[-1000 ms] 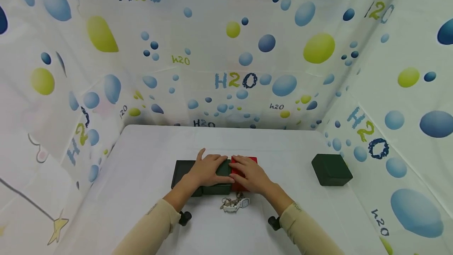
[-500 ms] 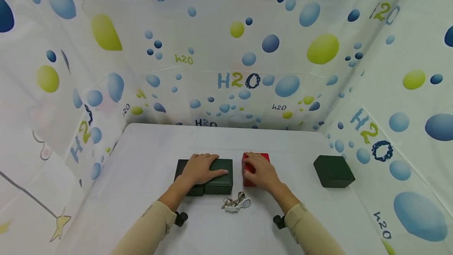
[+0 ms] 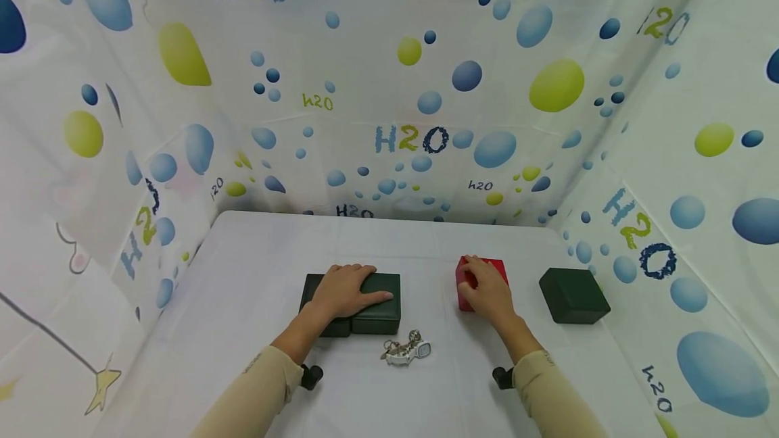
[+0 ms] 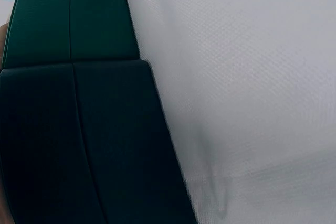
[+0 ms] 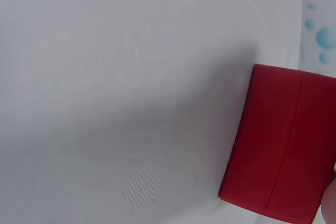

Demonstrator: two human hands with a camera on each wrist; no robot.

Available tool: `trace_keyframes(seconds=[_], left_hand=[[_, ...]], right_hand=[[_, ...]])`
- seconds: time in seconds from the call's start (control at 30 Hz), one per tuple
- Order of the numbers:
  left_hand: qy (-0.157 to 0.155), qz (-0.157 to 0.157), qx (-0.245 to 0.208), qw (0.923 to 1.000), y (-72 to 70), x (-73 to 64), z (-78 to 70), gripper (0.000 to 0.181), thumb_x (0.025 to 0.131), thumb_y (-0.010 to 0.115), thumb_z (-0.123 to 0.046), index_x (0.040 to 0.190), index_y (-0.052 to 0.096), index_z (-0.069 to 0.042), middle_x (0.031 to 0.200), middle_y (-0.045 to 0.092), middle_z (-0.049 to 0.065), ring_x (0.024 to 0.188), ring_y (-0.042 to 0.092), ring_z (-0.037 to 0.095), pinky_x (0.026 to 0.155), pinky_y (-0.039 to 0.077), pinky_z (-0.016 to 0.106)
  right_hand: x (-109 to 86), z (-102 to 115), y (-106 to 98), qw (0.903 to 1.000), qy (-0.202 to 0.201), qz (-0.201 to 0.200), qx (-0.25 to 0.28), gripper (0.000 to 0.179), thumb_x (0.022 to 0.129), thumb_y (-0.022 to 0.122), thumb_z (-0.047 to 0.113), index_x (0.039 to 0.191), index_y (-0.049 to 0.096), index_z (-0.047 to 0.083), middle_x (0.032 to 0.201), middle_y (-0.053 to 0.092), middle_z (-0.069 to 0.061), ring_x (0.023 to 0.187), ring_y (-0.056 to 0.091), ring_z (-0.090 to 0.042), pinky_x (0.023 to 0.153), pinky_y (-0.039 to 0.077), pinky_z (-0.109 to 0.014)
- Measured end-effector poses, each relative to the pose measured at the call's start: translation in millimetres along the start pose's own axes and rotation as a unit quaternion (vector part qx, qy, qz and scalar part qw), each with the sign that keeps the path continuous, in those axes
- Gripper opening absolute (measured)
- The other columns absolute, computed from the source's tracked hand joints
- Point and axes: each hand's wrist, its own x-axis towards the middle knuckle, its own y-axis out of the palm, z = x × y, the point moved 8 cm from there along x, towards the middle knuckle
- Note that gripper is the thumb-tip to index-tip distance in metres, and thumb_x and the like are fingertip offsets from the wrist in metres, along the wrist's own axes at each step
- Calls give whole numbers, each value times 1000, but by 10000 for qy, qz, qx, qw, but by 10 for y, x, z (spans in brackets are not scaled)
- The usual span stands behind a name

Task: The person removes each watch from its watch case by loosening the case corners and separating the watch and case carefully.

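Observation:
My left hand (image 3: 343, 291) rests on two dark boxes that stand side by side, its thumb stretched to the right over the green box (image 3: 386, 282). The blackish box (image 3: 312, 286) lies partly under that hand and wrist. In the left wrist view both boxes appear touching, green (image 4: 100, 19) above and darker (image 4: 121, 145) below. Over to the right, my right hand (image 3: 491, 295) grips a red box (image 3: 499, 269) from above with curled fingers. The right wrist view shows the red box (image 5: 283, 145) with a seam along its side and a fingertip at its edge.
A white wristwatch-like piece with small metal trinkets (image 3: 406, 350) lies in front of the boxes. Another dark green box (image 3: 575, 296) stands near the right edge of the white table (image 3: 268, 242). Patterned curtains (image 3: 341, 100) enclose the back and sides.
The red box has moved right in my right hand, away from the green box it stood beside. My left hand has drawn back slightly left and now lies flatter on the dark boxes.

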Motion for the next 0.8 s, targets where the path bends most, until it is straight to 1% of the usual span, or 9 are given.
trace_keyframes(seconds=[0.1, 0.3, 0.5, 0.63, 0.77, 0.8], left_hand=[[-6, -27, -30, 10000, -11, -8, -9, 88, 89, 49, -85, 147, 59, -20, 140, 67, 7, 129, 63, 29, 113, 42, 54], [-27, -33, -66, 10000, -18, -14, -22, 87, 89, 51, -84, 148, 59, -20, 140, 67, 7, 129, 62, 30, 114, 41, 54], [-56, 24, -54, 10000, -19, -9, -19, 88, 89, 50, -84, 148, 59, -19, 139, 67, 7, 129, 63, 29, 114, 41, 53], [-57, 23, -97, 9999, -30, -10, -21, 88, 89, 51, -84, 148, 59, -18, 138, 68, 7, 128, 63, 29, 113, 42, 53], [-68, 46, -94, 9999, -20, -11, -17, 89, 89, 50, -84, 148, 59, -19, 139, 67, 7, 128, 63, 29, 114, 41, 53], [-67, 36, -93, 9999, -19, -11, -16, 88, 89, 50, -84, 148, 59, -19, 139, 67, 6, 128, 63, 28, 114, 41, 53]], right_hand=[[-13, -169, -74, 9995, 302, 7, 3, 46, 90, 65, 19, 135, 64, 9, 157, 53, -12, 147, 45, -36, 115, 41, -64], [-55, -439, -212, 9975, 695, -76, 37, 51, 91, 65, 19, 140, 60, 8, 158, 51, -13, 147, 43, -38, 111, 43, -66], [-111, -653, -298, 9939, 1099, -66, 91, 54, 91, 67, 21, 144, 57, 13, 161, 47, -12, 146, 41, -39, 97, 52, -68], [-134, -763, -355, 9917, 1268, -107, 184, 53, 94, 64, 21, 146, 56, 13, 161, 46, -14, 145, 41, -41, 97, 52, -69], [-152, -833, -402, 9900, 1384, -164, 203, 50, 97, 60, 20, 145, 56, 12, 161, 46, -16, 147, 40, -42, 101, 49, -70], [-148, -837, -412, 9903, 1364, -184, 174, 48, 96, 59, 19, 143, 57, 10, 160, 47, -17, 147, 40, -42, 104, 47, -70]])
